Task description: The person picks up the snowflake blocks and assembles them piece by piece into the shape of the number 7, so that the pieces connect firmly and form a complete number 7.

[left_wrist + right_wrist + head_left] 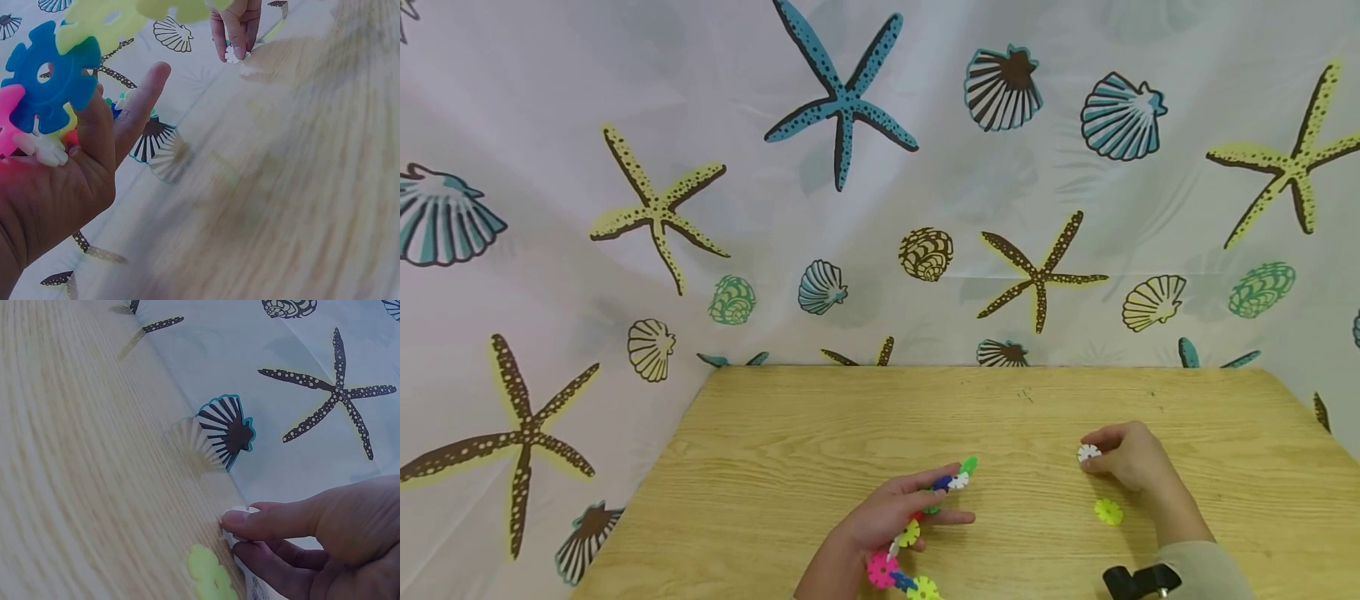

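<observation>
A chain of notched plastic snowflake discs [882, 570], in pink, yellow, blue, white, red and green, runs across my left hand [880, 517]. I grip it between thumb and fingers, its green end sticking out past the fingertips and its lower end leaving the bottom of the head view. Close up in the left wrist view is a blue disc [28, 75] of that chain. Farther right, my right hand [1138, 458] pinches a single white disc [1087, 452] at the tabletop. Just nearer lies a loose yellow disc [1108, 512], also visible in the right wrist view.
The wooden table [775, 433] stretches under both hands. Behind it and along its sides hangs a pale cloth [895, 317] printed with starfish and shells. A black strap mount [1142, 581] sits on the right sleeve.
</observation>
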The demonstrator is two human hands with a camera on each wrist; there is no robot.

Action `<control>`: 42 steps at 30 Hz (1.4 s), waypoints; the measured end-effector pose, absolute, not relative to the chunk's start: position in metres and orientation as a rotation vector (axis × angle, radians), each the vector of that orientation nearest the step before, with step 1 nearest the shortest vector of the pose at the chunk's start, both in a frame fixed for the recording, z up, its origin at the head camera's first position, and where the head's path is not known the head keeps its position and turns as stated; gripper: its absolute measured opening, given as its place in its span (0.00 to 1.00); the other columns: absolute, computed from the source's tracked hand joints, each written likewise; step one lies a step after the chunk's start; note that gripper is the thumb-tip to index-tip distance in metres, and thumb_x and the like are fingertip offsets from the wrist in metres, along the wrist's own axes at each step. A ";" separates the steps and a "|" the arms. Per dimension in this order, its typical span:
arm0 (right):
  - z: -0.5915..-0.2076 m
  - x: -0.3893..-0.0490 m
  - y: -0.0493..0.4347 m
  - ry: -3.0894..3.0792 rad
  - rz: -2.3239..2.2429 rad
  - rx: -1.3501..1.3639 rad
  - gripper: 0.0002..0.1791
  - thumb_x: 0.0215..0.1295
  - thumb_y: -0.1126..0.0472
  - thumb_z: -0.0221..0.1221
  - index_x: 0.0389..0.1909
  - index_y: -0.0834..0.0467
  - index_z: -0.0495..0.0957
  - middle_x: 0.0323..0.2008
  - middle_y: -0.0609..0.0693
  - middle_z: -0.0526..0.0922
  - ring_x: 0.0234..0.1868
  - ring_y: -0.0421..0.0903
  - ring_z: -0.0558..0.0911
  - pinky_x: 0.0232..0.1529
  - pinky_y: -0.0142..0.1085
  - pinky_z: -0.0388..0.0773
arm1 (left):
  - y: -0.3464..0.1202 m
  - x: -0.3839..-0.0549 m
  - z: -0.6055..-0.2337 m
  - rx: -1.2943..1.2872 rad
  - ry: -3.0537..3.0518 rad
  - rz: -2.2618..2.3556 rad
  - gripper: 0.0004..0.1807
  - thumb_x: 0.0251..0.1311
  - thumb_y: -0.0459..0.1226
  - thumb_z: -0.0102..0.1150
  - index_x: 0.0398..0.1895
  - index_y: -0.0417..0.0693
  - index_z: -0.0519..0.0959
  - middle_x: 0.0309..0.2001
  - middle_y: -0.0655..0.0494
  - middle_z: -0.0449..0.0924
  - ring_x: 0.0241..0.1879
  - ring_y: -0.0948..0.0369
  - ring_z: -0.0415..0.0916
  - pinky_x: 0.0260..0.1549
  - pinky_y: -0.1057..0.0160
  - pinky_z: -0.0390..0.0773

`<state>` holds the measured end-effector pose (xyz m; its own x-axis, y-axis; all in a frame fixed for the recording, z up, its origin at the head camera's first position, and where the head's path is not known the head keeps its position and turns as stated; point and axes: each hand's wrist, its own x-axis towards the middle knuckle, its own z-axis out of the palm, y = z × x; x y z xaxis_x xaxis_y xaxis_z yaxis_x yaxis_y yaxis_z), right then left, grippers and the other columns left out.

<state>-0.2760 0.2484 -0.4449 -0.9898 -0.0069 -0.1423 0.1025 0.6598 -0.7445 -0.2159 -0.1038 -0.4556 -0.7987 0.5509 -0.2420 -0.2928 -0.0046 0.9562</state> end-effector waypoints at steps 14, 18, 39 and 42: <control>-0.445 -0.276 0.238 2.821 -1.307 0.037 0.22 0.59 0.61 0.71 0.52 0.67 0.82 0.44 0.63 0.85 0.45 0.53 0.84 0.45 0.46 0.82 | -0.103 -0.215 -0.454 0.257 1.724 1.846 0.24 0.75 0.43 0.50 0.72 0.60 0.70 0.65 0.44 0.75 0.55 0.58 0.83 0.16 0.75 0.67; -0.446 -0.277 0.235 2.762 -1.394 0.044 0.23 0.60 0.60 0.70 0.53 0.67 0.81 0.46 0.63 0.85 0.44 0.50 0.84 0.40 0.37 0.82 | -0.103 -0.215 -0.453 0.255 1.715 1.851 0.24 0.75 0.43 0.50 0.72 0.59 0.70 0.67 0.44 0.74 0.55 0.58 0.83 0.16 0.75 0.68; -0.445 -0.276 0.208 2.612 -1.585 0.026 0.23 0.60 0.58 0.70 0.53 0.65 0.83 0.51 0.61 0.85 0.46 0.44 0.83 0.40 0.28 0.81 | -0.102 -0.215 -0.454 0.242 1.715 1.852 0.24 0.75 0.44 0.50 0.72 0.59 0.70 0.61 0.41 0.79 0.55 0.57 0.83 0.16 0.76 0.69; -0.445 -0.276 0.203 2.608 -1.590 -0.003 0.22 0.61 0.58 0.70 0.53 0.64 0.83 0.51 0.61 0.86 0.47 0.44 0.84 0.41 0.28 0.81 | -0.101 -0.214 -0.454 0.235 1.706 1.854 0.23 0.74 0.44 0.50 0.71 0.59 0.71 0.59 0.41 0.80 0.55 0.57 0.83 0.16 0.76 0.69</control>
<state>-0.2757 0.2029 -0.4446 -0.9962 -0.0470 -0.0733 0.0436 0.4591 -0.8873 -0.2142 -0.1012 -0.4537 -0.8032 0.5345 -0.2630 -0.3066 0.0076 0.9518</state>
